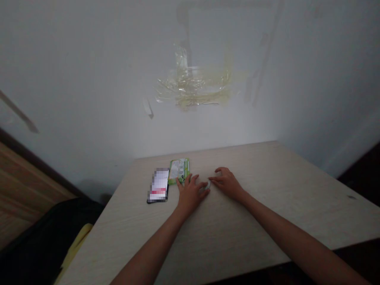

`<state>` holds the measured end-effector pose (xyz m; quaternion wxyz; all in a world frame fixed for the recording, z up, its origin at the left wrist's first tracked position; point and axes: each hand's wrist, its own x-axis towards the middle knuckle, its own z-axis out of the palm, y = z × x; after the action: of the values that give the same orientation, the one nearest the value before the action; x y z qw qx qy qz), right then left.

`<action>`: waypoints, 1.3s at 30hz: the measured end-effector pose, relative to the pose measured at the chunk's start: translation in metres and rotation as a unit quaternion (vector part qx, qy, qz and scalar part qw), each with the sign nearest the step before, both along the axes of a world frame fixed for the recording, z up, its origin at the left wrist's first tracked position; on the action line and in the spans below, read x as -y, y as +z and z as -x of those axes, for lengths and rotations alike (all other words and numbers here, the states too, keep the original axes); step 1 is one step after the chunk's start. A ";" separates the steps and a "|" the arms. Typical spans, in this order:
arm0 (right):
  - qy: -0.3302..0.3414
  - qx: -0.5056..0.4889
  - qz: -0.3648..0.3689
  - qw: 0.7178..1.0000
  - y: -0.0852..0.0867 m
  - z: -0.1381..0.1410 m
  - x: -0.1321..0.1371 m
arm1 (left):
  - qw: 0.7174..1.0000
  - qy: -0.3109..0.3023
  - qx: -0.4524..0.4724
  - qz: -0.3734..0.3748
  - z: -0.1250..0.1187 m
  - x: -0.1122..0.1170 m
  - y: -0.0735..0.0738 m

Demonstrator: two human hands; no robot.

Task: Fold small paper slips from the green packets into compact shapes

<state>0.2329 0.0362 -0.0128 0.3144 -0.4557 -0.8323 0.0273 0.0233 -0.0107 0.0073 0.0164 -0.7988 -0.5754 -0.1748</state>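
Observation:
Both my hands rest on a pale wooden table [267, 206], close together near its far middle. My left hand [190, 192] lies palm down with fingers spread, its fingertips touching the edge of a small green packet [179, 170]. My right hand [228, 183] is loosely curled, its fingertips meeting a small pale object [208, 184] that sits between the two hands. What that object is, I cannot make out. A phone [159, 185] with a lit screen lies just left of the packet and of my left hand.
A white wall rises right behind the table, with old tape residue [192, 89] stuck on it. A dark bag or chair with a yellow part [56, 237] stands at the table's left. Wood panelling [20, 182] runs along the far left.

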 end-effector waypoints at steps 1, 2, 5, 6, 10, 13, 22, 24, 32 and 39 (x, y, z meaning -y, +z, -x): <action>0.012 -0.018 0.000 1.000 0.000 -0.001 0.000 | 1.000 0.003 -0.003 -0.005 0.000 0.000 0.000; 0.026 -0.034 0.000 0.999 0.000 -0.002 0.001 | 1.000 0.004 -0.005 -0.009 0.000 0.000 0.000; 0.064 -0.056 0.005 0.996 0.002 -0.004 0.004 | 1.000 0.000 -0.010 -0.017 0.000 0.001 -0.002; 0.069 -0.054 0.007 0.996 0.002 -0.004 0.005 | 1.000 -0.002 -0.010 -0.018 0.001 0.001 -0.002; 0.052 -0.017 0.001 0.999 0.005 -0.001 0.006 | 1.000 -0.006 -0.006 -0.004 0.002 0.000 -0.003; 0.023 0.007 -0.007 1.000 0.006 0.001 0.006 | 1.000 -0.012 -0.001 0.010 0.003 -0.001 -0.003; 0.062 -0.030 -0.005 0.998 0.006 -0.002 0.006 | 1.000 -0.002 -0.003 -0.002 0.003 0.000 -0.001; 0.070 -0.029 -0.009 0.997 0.005 -0.002 0.006 | 1.000 0.001 -0.003 -0.004 0.002 0.001 -0.001; 0.038 0.021 0.008 0.999 0.003 -0.001 0.005 | 1.000 0.002 -0.004 0.005 0.003 0.001 -0.001; 0.057 -0.032 -0.002 0.998 -0.002 -0.002 0.003 | 1.000 0.007 -0.016 0.000 0.002 0.002 0.003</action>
<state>0.2353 0.0327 -0.0147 0.3400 -0.4057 -0.8464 0.0585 0.0216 -0.0127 0.0102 0.0269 -0.7977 -0.5804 -0.1618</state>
